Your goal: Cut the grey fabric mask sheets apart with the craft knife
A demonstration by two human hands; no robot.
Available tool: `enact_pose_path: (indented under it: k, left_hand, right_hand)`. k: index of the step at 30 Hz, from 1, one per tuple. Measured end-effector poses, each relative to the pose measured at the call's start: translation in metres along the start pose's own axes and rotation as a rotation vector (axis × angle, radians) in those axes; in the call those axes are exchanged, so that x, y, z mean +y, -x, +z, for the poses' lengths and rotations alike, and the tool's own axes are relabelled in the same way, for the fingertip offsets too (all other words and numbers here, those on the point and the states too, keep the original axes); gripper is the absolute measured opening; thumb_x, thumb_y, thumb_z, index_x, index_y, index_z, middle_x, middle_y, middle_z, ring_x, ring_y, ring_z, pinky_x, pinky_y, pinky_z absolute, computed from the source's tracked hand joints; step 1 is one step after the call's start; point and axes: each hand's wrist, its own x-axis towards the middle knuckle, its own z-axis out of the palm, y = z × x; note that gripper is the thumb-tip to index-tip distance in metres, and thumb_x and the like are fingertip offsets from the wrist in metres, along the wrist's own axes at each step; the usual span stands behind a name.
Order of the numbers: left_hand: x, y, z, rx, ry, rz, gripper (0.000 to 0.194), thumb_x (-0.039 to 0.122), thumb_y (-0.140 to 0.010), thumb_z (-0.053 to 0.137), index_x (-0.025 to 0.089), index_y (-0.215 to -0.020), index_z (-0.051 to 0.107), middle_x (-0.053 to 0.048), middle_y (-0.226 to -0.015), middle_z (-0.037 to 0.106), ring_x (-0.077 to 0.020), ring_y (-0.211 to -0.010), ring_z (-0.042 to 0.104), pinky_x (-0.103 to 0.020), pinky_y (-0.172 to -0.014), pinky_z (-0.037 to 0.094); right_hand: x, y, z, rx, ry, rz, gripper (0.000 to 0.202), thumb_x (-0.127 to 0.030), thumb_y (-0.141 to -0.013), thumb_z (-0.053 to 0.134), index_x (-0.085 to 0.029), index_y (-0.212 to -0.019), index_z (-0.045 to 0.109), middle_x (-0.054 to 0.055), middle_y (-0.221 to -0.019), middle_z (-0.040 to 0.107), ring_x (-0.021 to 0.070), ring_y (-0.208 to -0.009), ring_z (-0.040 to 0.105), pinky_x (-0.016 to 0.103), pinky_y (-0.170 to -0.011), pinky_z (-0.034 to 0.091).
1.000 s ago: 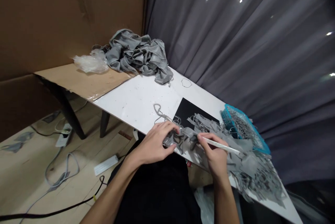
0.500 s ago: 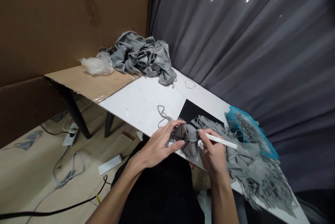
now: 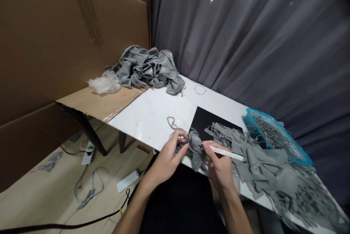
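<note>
My left hand (image 3: 170, 155) is closed, its thumb and fingers pinching a grey fabric piece (image 3: 194, 142) at the front edge of the table. Thin grey cord (image 3: 171, 122) trails from behind the fingers onto the white top. In my right hand (image 3: 221, 168) is a slim white pen-like tool (image 3: 229, 154), held much like a pencil. Its working end points at the fabric; whether it touches, and what kind of tip it has, I cannot tell. A black mat (image 3: 202, 119) lies just beyond both hands, partly covered by grey cut strips (image 3: 222, 131).
A blue basket (image 3: 294, 141) of thin grey cords stands at the right, beside a loose heap of grey scraps (image 3: 290, 179). Grey cloth (image 3: 150, 66) is piled at the back, near a clear plastic bag (image 3: 105, 82). Cables and a power strip (image 3: 88, 153) lie on the floor.
My left fingers have drawn closer together on the fabric, which looks more bunched now. The tool stays in my right hand beside it. The camera view has shifted.
</note>
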Motion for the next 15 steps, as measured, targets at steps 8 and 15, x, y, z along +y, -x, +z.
enact_pose_path:
  k: [8, 15]
  left_hand:
    - [0.001, 0.0, -0.002, -0.051, -0.108, 0.024, 0.027, 0.041, -0.116, 0.057, 0.026, -0.118, 0.079, -0.01, -0.14, 0.07, -0.0292, -0.137, 0.065, -0.043, -0.121, 0.047]
    - [0.006, 0.003, 0.004, -0.119, -0.234, 0.022, 0.017, 0.041, -0.11, 0.067, 0.029, -0.113, 0.08, -0.008, -0.149, 0.069, -0.0312, -0.135, 0.067, -0.046, -0.118, 0.048]
  right_hand:
    - [0.014, 0.01, 0.004, 0.059, 0.035, -0.114, 0.02, -0.036, -0.1, 0.083, -0.025, -0.084, 0.085, 0.007, -0.097, 0.083, 0.0244, -0.089, 0.075, 0.036, -0.084, 0.061]
    - [0.019, 0.01, 0.001, 0.075, 0.025, -0.161, 0.019, -0.034, -0.1, 0.083, -0.025, -0.084, 0.084, 0.007, -0.096, 0.083, 0.024, -0.089, 0.076, 0.036, -0.082, 0.061]
